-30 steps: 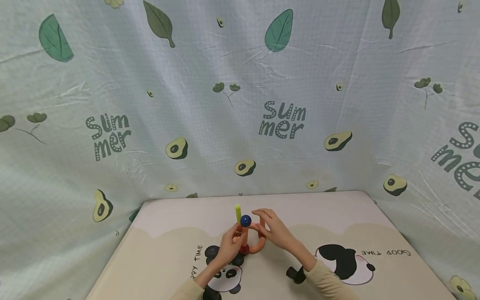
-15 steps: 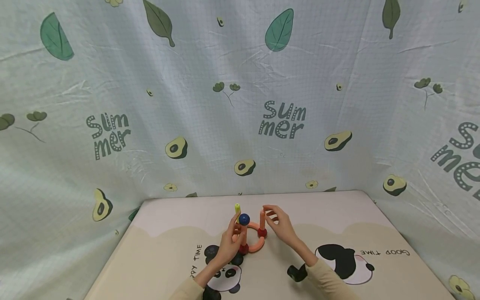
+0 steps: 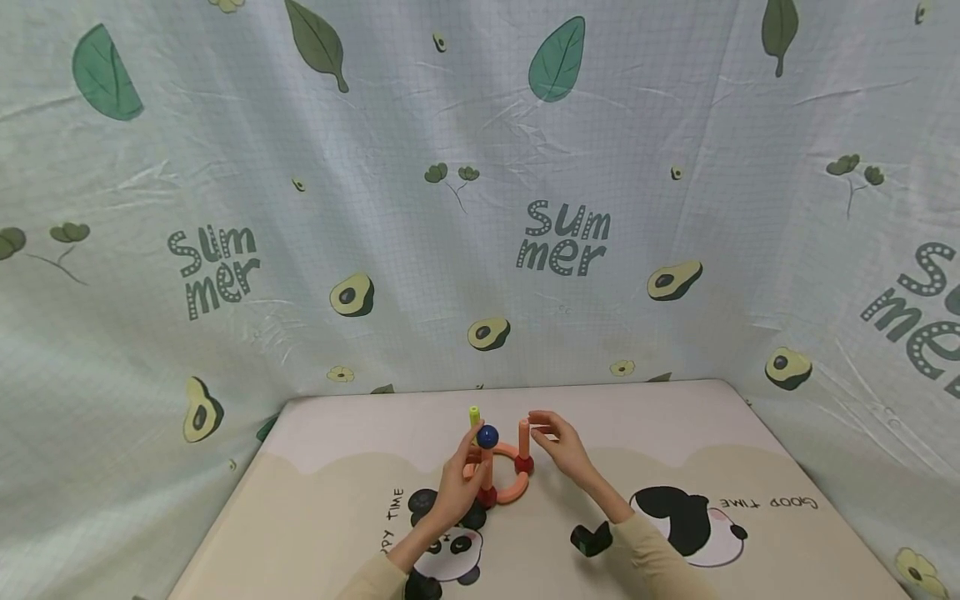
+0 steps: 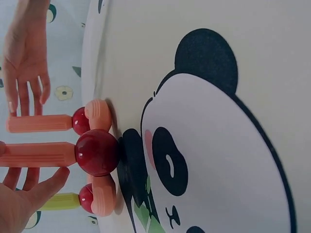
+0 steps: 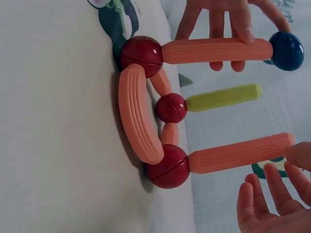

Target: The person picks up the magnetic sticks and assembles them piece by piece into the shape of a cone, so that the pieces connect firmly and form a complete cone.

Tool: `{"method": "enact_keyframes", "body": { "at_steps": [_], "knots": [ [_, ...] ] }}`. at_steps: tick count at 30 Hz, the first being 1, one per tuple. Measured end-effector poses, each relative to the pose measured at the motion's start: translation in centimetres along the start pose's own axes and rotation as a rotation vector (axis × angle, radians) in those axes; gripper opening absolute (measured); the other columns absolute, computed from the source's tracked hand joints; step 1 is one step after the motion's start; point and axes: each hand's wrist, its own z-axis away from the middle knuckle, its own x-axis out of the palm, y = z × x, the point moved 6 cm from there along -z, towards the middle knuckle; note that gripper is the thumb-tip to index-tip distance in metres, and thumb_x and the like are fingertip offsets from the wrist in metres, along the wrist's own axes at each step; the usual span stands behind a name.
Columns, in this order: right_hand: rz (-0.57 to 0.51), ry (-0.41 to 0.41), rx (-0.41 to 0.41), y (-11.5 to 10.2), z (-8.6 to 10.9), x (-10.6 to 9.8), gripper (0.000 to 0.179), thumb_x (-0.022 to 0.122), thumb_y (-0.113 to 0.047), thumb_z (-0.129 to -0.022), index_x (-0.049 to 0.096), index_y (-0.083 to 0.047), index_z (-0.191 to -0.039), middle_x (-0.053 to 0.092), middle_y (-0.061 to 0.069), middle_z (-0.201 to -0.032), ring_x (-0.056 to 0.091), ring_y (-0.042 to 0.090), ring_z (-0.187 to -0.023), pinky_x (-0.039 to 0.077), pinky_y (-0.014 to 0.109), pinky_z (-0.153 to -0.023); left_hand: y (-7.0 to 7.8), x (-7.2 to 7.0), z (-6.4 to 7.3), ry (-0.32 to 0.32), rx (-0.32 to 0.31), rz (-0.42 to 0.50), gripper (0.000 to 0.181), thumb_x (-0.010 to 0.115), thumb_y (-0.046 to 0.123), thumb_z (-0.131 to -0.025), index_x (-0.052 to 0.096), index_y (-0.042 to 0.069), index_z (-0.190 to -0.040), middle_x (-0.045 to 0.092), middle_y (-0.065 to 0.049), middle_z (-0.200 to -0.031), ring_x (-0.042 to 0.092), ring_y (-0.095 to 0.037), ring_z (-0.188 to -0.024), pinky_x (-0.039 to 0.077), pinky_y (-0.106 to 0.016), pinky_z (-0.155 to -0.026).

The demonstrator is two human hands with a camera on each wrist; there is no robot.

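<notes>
A ball-and-rod building toy stands on the table, with a ring of curved orange rods joined by red balls. From it rise an orange rod topped by a blue ball, a yellow-green rod and a second orange rod with a bare top. My left hand holds the blue-topped rod between thumb and fingers. At the upper end of the bare-topped rod is my right hand, its thumb at the tip and its other fingers loosely extended. Whether the thumb touches it I cannot tell.
The pale table mat carries printed pandas and lettering. A dark blocky object sits beside the right forearm. Behind the table hangs a curtain printed with leaves and avocados.
My right hand has moved right from in front of the bare-topped rod to its upper end, bringing the rod and its red ball into view. My left hand keeps its hold, barely shifting.
</notes>
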Motion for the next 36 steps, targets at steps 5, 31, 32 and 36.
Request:
{"method": "enact_keyframes", "body": {
  "at_steps": [5, 31, 32, 36],
  "knots": [
    [-0.061, -0.064, 0.066, 1.1, -0.2, 0.6, 0.031, 0.057, -0.014, -0.085, 0.055, -0.006, -0.115, 0.057, 0.014, -0.115, 0.053, 0.028, -0.105, 0.046, 0.038, -0.085, -0.1, -0.1, -0.1, -0.001, -0.015, 0.002, 0.053, 0.05, -0.009, -0.083, 0.031, -0.005, -0.132, 0.058, -0.025, -0.093, 0.058, -0.037, -0.082, 0.049, -0.025, -0.062],
    [-0.048, -0.095, 0.026, 1.4, 0.1, 1.6, 0.031, 0.054, -0.013, -0.088, 0.052, -0.003, -0.117, 0.056, 0.019, -0.113, 0.054, 0.028, -0.1, 0.046, 0.026, -0.073, -0.2, -0.4, -0.7, 0.035, -0.137, 0.067, 0.038, 0.046, 0.006, -0.091, 0.041, 0.004, -0.129, 0.058, -0.022, -0.097, 0.056, -0.034, -0.088, 0.052, -0.041, -0.065],
    [-0.043, -0.099, 0.017, 1.4, 0.1, 1.7, 0.031, 0.054, -0.013, -0.088, 0.052, -0.002, -0.117, 0.056, 0.02, -0.113, 0.054, 0.029, -0.1, 0.047, 0.028, -0.073, -0.1, -0.5, -0.7, 0.037, -0.137, 0.062, 0.038, 0.046, 0.006, -0.091, 0.041, 0.004, -0.128, 0.058, -0.021, -0.097, 0.056, -0.034, -0.089, 0.052, -0.039, -0.066],
    [-0.009, -0.119, -0.059, 1.3, 0.3, 1.9, 0.029, 0.054, -0.018, -0.088, 0.054, -0.006, -0.115, 0.058, 0.018, -0.111, 0.055, 0.03, -0.1, 0.046, 0.037, -0.079, 0.0, -0.5, -0.7, 0.044, -0.135, 0.045, 0.038, 0.047, 0.007, -0.091, 0.041, 0.002, -0.128, 0.059, -0.021, -0.097, 0.056, -0.033, -0.089, 0.052, -0.034, -0.067]
  ]
}}
